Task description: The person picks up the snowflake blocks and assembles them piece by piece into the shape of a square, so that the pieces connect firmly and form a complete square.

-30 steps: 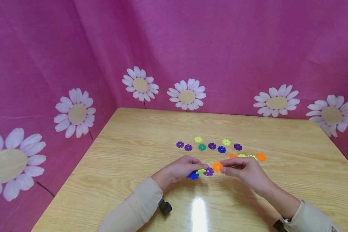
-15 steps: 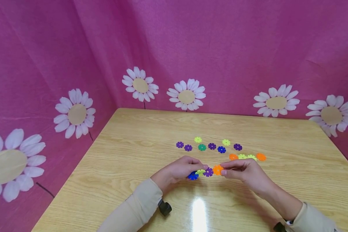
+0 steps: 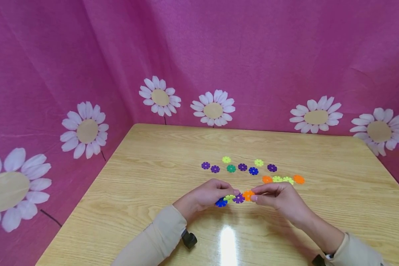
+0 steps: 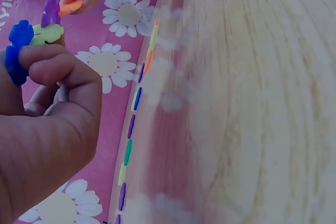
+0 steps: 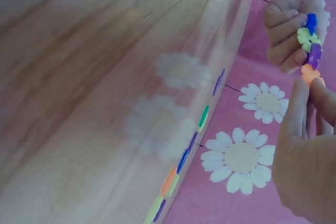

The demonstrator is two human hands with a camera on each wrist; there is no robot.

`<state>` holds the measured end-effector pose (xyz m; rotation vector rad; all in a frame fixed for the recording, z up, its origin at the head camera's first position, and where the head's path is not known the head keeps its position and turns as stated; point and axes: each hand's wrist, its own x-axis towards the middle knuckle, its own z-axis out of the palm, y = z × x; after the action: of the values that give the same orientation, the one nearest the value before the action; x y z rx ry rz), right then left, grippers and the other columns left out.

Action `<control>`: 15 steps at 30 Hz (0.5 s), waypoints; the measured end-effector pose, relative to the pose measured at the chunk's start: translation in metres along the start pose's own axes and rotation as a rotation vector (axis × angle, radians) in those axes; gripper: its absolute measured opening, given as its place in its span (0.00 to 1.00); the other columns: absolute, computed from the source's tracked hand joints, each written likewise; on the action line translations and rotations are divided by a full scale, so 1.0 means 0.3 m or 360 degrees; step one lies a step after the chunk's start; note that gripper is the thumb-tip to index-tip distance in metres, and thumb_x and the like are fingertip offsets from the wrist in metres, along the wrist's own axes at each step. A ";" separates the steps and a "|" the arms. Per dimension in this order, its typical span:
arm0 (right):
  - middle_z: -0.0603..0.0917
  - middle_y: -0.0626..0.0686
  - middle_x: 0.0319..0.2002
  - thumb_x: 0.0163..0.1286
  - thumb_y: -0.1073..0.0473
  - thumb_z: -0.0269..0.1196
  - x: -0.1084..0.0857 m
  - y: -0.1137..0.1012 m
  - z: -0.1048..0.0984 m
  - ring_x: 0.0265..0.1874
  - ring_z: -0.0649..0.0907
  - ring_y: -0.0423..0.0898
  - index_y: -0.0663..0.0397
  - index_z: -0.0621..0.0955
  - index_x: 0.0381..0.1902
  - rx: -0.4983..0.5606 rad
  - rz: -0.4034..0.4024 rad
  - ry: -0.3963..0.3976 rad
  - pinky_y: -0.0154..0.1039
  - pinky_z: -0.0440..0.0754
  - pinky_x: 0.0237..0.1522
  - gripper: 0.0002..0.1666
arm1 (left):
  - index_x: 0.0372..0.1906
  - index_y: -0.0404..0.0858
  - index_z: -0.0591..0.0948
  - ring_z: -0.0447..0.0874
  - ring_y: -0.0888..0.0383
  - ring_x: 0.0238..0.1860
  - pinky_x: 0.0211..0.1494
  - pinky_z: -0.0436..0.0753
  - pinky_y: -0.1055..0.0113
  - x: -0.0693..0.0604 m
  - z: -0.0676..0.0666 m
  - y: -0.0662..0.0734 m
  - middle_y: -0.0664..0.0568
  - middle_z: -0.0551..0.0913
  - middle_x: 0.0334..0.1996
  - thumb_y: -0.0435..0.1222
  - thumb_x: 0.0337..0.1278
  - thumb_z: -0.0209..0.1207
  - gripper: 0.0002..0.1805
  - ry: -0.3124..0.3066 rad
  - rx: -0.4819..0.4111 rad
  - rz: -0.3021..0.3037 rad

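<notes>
My left hand [image 3: 207, 194] holds a short chain of notched plastic discs: a blue disc [image 3: 221, 203], a yellow-green disc [image 3: 228, 199] and a purple disc [image 3: 238, 198]. Its fingers curl around the blue and yellow-green ones in the left wrist view. Between thumb and fingers, my right hand [image 3: 282, 201] pinches an orange disc [image 3: 247, 195] against the purple disc's right edge. In the right wrist view, this orange disc [image 5: 311, 74] meets the purple disc [image 5: 315, 56] at an angle; how deep their slots engage cannot be seen.
Beyond the hands, loose discs lie on the wooden table [image 3: 146, 166], among them a green disc [image 3: 231, 168] and several purple ones. An orange disc [image 3: 298, 179] and yellow-green discs [image 3: 287, 180] lie behind the right hand. A pink flowered curtain [image 3: 252, 55] borders the table.
The orange disc in my right hand has come left and slightly down, closing the small gap to the purple disc. My left hand has stayed almost still.
</notes>
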<state>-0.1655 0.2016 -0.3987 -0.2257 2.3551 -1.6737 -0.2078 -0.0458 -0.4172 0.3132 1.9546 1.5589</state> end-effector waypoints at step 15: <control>0.90 0.57 0.39 0.60 0.59 0.73 -0.007 0.011 0.036 0.37 0.90 0.46 0.62 0.87 0.42 -0.0056 -0.0191 0.0061 0.41 0.88 0.41 0.14 | 0.37 0.35 0.87 0.69 0.58 0.35 0.38 0.69 0.68 0.001 0.007 -0.009 0.56 0.76 0.32 0.44 0.66 0.62 0.15 0.0025 -0.0034 0.0046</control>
<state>-0.1604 0.1934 -0.4049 -0.3511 2.4455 -1.7045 -0.2062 -0.0447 -0.4202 0.3225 1.9520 1.6039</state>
